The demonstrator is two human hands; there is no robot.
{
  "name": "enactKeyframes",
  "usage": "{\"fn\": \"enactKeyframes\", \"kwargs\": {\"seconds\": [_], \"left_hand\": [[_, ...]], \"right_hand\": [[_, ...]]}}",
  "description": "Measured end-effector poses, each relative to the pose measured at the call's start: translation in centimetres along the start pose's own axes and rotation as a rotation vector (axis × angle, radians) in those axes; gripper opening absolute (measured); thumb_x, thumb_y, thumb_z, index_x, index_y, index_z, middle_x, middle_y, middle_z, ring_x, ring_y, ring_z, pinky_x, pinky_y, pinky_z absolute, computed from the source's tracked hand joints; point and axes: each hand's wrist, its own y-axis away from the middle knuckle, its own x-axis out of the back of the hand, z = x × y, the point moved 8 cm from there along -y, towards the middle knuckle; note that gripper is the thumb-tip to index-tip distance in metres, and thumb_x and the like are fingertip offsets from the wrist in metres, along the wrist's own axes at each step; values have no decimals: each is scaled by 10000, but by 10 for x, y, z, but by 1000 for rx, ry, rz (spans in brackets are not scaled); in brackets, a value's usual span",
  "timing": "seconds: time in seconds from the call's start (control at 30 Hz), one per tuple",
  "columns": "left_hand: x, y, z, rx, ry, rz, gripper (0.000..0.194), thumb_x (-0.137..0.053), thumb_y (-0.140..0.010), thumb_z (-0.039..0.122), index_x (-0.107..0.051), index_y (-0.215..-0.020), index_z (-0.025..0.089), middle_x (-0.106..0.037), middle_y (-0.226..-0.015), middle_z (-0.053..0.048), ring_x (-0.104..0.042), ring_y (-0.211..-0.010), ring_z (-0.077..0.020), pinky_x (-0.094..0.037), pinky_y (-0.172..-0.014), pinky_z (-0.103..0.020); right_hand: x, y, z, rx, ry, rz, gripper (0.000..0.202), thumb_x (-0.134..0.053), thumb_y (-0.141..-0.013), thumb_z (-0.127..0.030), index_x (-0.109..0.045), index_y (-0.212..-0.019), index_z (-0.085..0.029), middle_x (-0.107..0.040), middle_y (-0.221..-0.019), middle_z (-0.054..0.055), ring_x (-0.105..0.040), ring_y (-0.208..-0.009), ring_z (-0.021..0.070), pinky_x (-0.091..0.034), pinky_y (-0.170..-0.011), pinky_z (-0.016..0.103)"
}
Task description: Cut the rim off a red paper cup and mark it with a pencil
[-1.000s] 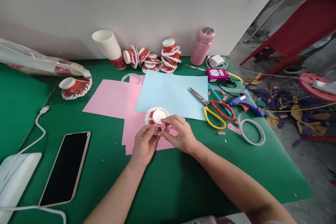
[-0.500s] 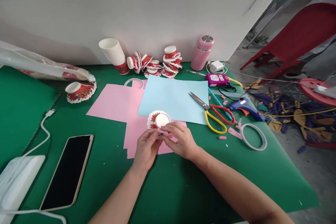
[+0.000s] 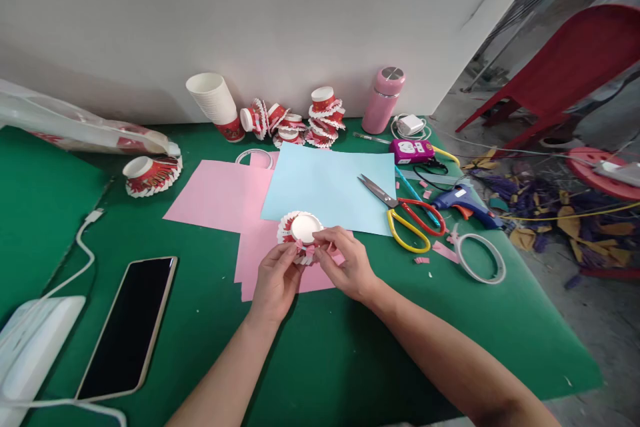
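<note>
Here, on a green worktop [image 3: 200, 360], a pale blue sheet [image 3: 325, 180] lies as the landmark. At its near edge, above pink paper [image 3: 210, 197], is a red-and-white paper cup [image 3: 306, 225], base up, its frilled rim spread wide. A small pink bow [image 3: 306, 249] shows at the cup's near side. The left hand [image 3: 274, 280] grasps the bow's left end between thumb and fingers. The right hand [image 3: 350, 265] is at the bow's right end, fingers bent; whether it grips, I cannot tell. Scissors [image 3: 399, 203] cross the sheet's right edge, with a blue glue gun [image 3: 463, 197] farther right. Beyond the sheet are piled frilled cups [image 3: 325, 120] and a pink flask [image 3: 383, 103]. A phone [image 3: 127, 327] lies nearer, left of the sheet
</note>
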Motion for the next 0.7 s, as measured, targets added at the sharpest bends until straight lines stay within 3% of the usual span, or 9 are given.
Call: {"fn": "enactKeyframes", "kwargs": {"seconds": [0.33, 0.53, 0.7], "left_hand": [[1, 0, 0, 20, 38, -3, 146, -789, -559, 251, -699, -636, 165, -676, -669, -8, -614, -658, -122, -506, -624, -241], [-2, 0, -1, 4, -2, -47, 103, -753, -617, 234, -699, -665, 161, -683, -689, -23, -609, -681, -131, -489, -641, -261], [-3, 0, -1, -12, -41, -48, 110, -752, -618, 241, -700, -670, 159, -682, -686, -27, -607, -672, -133, -478, -659, -281]], "right_hand": [[2, -4, -1, 75, 52, -31, 116, -516, -837, -164, -621, -882, -185, -617, -771, 49, -598, -726, 144, -511, -645, 268], [-1, -3, 9, -78, 32, -92, 107, -519, -823, -197, -620, -820, -160, -585, -737, 45, -553, -614, 115, -470, -549, 229], [-3, -4, 9, -112, 25, -142, 121, -502, -805, -170, -607, -746, -159, -565, -673, 24, -507, -565, 98, -434, -527, 210]]}}
